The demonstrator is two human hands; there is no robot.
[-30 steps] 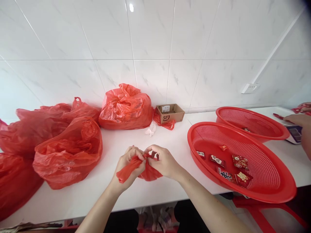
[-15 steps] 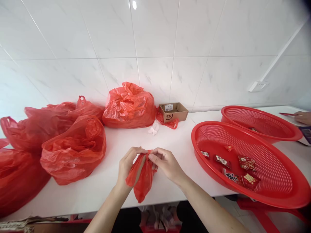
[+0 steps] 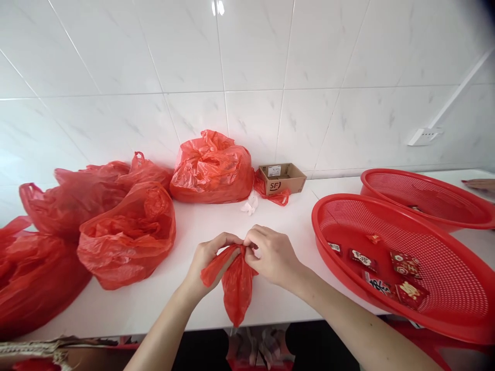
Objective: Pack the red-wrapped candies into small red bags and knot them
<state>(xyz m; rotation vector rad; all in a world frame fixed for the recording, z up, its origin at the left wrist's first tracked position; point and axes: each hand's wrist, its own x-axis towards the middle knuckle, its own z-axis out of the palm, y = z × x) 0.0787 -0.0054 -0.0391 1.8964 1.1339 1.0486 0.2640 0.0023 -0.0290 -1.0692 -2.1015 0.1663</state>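
Between my two hands hangs a small red plastic bag point(image 3: 237, 288), its top gathered and its lower end drooping over the table's front edge. My left hand point(image 3: 211, 257) grips the bag's top with thumb and fingers, and a loose flap sticks out across that hand. From the other side my right hand point(image 3: 270, 255) pinches the gathered neck, with its fingers curled. The fingertips of both hands meet at the neck, so the exact hold there is partly hidden.
Large red bags point(image 3: 127, 232) crowd the left; another red bag point(image 3: 212, 170) stands by the wall beside a cardboard box point(image 3: 284, 179). A red basket point(image 3: 348, 203) with several wrapped packets is at right, a second basket point(image 3: 425, 180) behind it. A crumpled tissue point(image 3: 250, 203) lies mid-table.
The view has shifted slightly, so surroundings sit further right. My right hand's fingers have curled tighter at the bag's neck, and its wrist has turned. The bag now hangs straighter.
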